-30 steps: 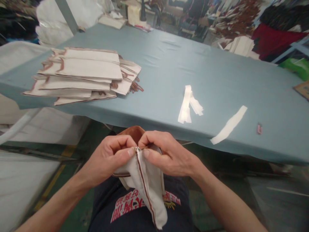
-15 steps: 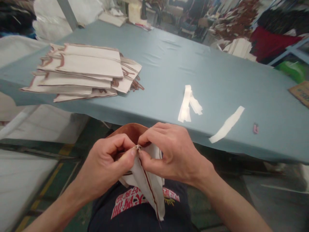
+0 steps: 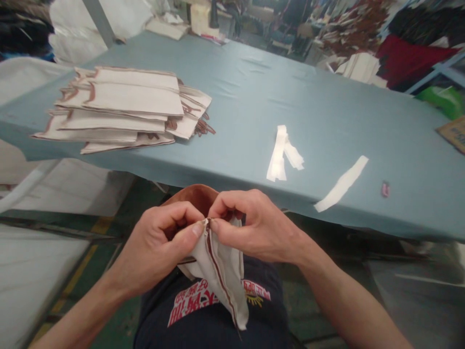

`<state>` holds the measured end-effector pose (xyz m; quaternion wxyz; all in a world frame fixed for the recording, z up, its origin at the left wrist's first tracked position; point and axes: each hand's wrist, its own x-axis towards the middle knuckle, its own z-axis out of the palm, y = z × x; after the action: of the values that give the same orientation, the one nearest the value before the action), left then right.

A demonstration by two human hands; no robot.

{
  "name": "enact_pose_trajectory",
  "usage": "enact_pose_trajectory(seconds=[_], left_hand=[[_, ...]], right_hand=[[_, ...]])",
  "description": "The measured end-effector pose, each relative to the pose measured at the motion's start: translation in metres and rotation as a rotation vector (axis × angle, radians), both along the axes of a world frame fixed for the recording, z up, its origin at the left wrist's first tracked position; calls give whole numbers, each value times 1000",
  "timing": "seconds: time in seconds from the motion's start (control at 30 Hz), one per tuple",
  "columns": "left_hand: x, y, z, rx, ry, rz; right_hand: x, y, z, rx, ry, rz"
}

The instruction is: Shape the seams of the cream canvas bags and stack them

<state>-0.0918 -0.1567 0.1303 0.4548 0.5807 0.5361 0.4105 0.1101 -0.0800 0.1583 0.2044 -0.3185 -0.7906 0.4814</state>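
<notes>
Just in front of my body, a cream canvas piece (image 3: 221, 276) with a dark brown trimmed seam hangs from my fingertips, its lower corner pointing down over a dark printed garment (image 3: 196, 303). My left hand (image 3: 170, 242) pinches its top edge between thumb and forefinger. Close beside it, almost touching, my right hand (image 3: 247, 223) pinches the same edge. The exact spot between the fingertips is partly covered. Behind both hands a curved brown surface (image 3: 194, 194) shows; I cannot tell what it belongs to.
Across the blue-grey table (image 3: 232, 140) lie a stack of cream canvas pieces with brown edging (image 3: 134, 92), white strips (image 3: 278, 152), a separate white strip (image 3: 341, 184) and a small purplish object (image 3: 385, 189). A cardboard piece (image 3: 452, 133) sits at the right edge.
My right hand has turned slightly and sits a little lower, its fingers more curled at the pinched edge. The canvas has shifted slightly, showing more of its brown seam near the top.
</notes>
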Motion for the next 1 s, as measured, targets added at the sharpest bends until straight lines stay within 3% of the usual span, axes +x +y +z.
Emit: enact_pose_trajectory(seconds=[0.1, 0.23, 0.3, 0.4, 0.53, 0.63, 0.73, 0.87, 1.0], left_hand=[[-1, 3, 3, 22, 51, -62], [0, 9, 11, 117, 190, -38], [0, 11, 12, 89, 182, -41], [-1, 11, 5, -71, 23, -62], [0, 8, -18, -292, -334, -69], [1, 5, -31, -379, -481, -53], [1, 5, -29, -327, -418, -62], [-2, 8, -7, -163, -121, -80], [-4, 12, 13, -36, 149, -122]], right_hand=[[1, 1, -1, 36, -12, -4], [2, 1, -3, 162, -50, -14], [3, 2, -5, 147, -40, -11], [4, 7, -9, -50, 49, 26], [4, 14, -21, -425, 249, 141], [5, 15, -30, -552, 331, 165], [5, 14, -33, -519, 328, 175], [7, 13, -27, -382, 267, 183], [11, 13, -19, -129, 146, 162]])
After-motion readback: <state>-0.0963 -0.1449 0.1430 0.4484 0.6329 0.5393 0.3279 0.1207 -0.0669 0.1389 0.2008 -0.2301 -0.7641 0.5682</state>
